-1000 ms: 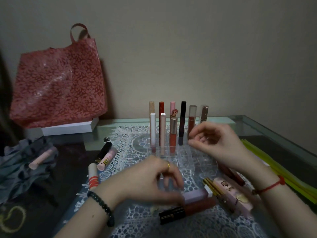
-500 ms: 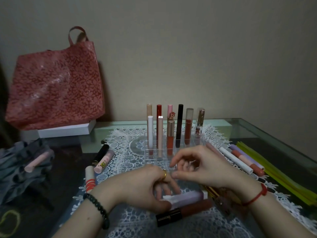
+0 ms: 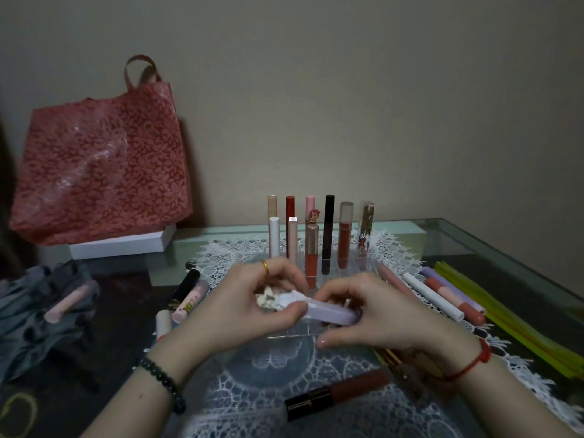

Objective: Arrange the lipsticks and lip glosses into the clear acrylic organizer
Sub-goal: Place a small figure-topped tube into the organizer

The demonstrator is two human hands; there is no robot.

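A lilac lip gloss tube [image 3: 328, 313] with a white ornate cap lies level above the clear acrylic organizer [image 3: 297, 334]. My left hand [image 3: 249, 311] grips its white cap end. My right hand [image 3: 373, 314] pinches the lilac body end. Several lipsticks and glosses [image 3: 311, 248] stand upright in the organizer's two back rows. A dark red gloss with a black cap [image 3: 336, 392] lies on the lace mat in front. More tubes [image 3: 442, 294] lie loose to the right, and others [image 3: 189, 294] to the left.
A red patterned bag [image 3: 101, 165] stands on a white box [image 3: 123, 245] at the back left. Grey cloth [image 3: 41, 308] with a pink tube on it lies at left. Yellow-green strips [image 3: 518, 317] run along the glass table's right edge.
My left hand has lifted the lilac tube off the mat to above the organizer. My right hand came down from the back row and took hold of its other end.
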